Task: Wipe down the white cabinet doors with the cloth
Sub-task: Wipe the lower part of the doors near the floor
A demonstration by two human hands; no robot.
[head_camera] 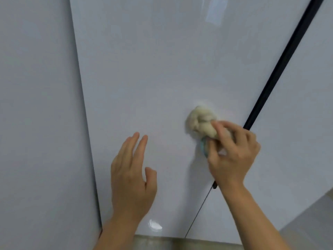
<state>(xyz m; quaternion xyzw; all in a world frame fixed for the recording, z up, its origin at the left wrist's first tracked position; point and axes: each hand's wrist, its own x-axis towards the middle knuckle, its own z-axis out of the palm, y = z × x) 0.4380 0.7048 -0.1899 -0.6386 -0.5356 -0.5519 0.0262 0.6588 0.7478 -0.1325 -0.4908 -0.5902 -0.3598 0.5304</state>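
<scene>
Your right hand (232, 152) gripped the cloth (201, 121), its fingers and thumb curled round the cream-coloured wad and pushing it against the white cabinet door (153, 69). Part of the cloth bulged out above your fingertips; a small bluish patch (204, 147) showed beside your thumb, though you could not tell from the head view whether it belonged to the cloth. Your left hand (131, 177) was held flat and relaxed, fingers straight and close together, thumb spread apart, holding nothing; whether the palm actually touched the door was not clear. It sat to the left of and lower than the cloth, with a bare stretch of door between them.

You had the cloth on the right part of the middle door, just beside the black handle strip (281, 64) that ran along that door's right edge. A thin seam continued below the strip. Another white door (36, 105) stood to the left, and a further panel (306, 105) to the right of the strip. Light reflections glinted on the glossy surface. At the bottom, a strip of floor (162, 242) showed.
</scene>
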